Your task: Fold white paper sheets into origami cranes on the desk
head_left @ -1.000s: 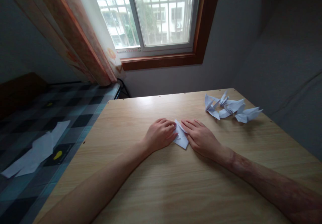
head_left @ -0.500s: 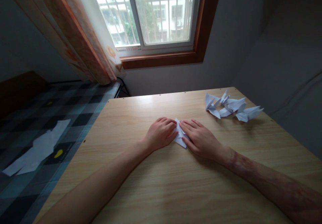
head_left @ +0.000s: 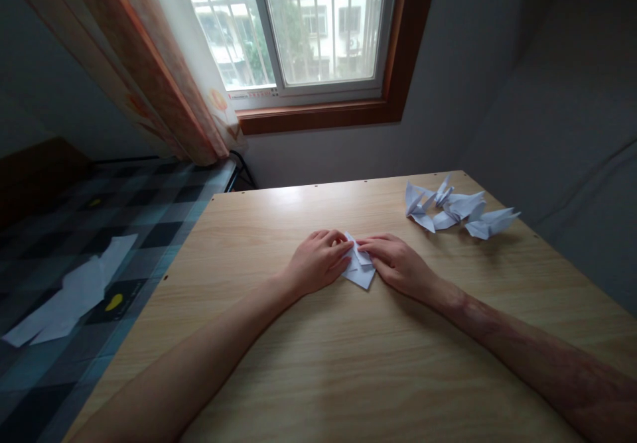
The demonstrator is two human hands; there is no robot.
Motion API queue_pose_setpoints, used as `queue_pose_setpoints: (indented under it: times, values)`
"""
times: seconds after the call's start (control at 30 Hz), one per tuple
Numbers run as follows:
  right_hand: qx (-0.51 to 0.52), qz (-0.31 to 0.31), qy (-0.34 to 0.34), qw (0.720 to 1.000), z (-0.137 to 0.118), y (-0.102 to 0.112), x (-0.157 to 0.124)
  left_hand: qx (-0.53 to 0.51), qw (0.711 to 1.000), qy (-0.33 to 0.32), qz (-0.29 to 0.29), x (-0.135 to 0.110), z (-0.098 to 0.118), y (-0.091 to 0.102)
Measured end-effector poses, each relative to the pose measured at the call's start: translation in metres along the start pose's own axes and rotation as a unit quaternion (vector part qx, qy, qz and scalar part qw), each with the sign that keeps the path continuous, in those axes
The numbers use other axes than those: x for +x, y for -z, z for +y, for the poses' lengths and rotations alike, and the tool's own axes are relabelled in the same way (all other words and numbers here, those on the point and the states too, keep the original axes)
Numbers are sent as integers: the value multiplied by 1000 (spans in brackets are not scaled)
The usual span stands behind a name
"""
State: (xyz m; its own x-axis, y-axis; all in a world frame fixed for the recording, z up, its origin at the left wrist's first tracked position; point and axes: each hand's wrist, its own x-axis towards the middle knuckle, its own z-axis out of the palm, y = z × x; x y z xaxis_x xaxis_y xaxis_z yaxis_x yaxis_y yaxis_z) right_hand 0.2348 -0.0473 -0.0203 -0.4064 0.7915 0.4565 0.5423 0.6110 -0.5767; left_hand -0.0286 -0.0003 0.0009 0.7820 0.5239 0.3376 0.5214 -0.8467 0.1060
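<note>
A small folded sheet of white paper (head_left: 361, 275) lies flat on the wooden table (head_left: 318, 357), between my two hands. My left hand (head_left: 321, 262) covers its left edge, with the fingertips pressed on the paper and the thumb close beside them. From the other side my right hand (head_left: 402, 265) reaches in. Its fingertips touch a raised flap near the top of the paper, and its thumb is at the right edge. Part of the paper is hidden under the fingers.
Several folded paper cranes (head_left: 452, 209) stand at the table's back right. White paper pieces (head_left: 74, 294) lie on a checked bed (head_left: 30, 390) to the left. Beyond the table are a window (head_left: 318, 32) and a patterned curtain (head_left: 169, 65).
My right hand has drawn back a little to the right and its fingers have shifted, so more of the folded paper shows. My left hand stays almost in place.
</note>
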Motion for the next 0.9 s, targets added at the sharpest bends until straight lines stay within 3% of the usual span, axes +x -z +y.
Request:
queue_pose_setpoints:
  times: [0.47,0.7,0.9]
  values:
    - [-32,8,-42,999,7,-4,0,-34,999,-4,9,0,-4,2]
    - [4,14,-45,999,3,-2,2,-3,997,74,31,1,-4,-1]
    - [11,28,-48,998,2,-1,2,-53,996,67,24,3,2,0]
